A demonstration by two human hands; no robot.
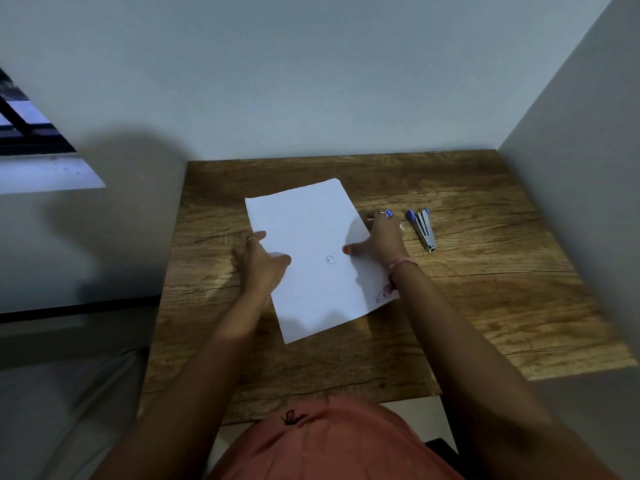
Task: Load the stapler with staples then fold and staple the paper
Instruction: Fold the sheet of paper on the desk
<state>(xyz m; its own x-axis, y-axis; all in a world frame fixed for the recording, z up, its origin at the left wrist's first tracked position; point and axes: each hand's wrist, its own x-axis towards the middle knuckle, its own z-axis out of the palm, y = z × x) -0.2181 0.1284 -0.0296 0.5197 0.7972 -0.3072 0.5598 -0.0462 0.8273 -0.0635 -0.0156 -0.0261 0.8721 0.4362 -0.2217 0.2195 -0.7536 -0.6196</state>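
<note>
The left hand (263, 261) and right hand (377, 241) pinch the white paper sheet (308, 216) by its sides, with the blue-and-silver metal stapler (423, 229) just right of it.

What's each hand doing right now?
Left hand: grips the paper at its left edge.
Right hand: grips the paper's right edge, thumb on top.

The paper (311, 237) is seen to be white, marked with a small black circled figure and faint blue and pink scribbles near one corner. The stapler (423, 227) is coloured blue and silver. The table (485, 289) is patterned in brown wood grain. A pink bracelet (398, 264) and a salmon shirt (332, 445) with a black motif are shown.
</note>
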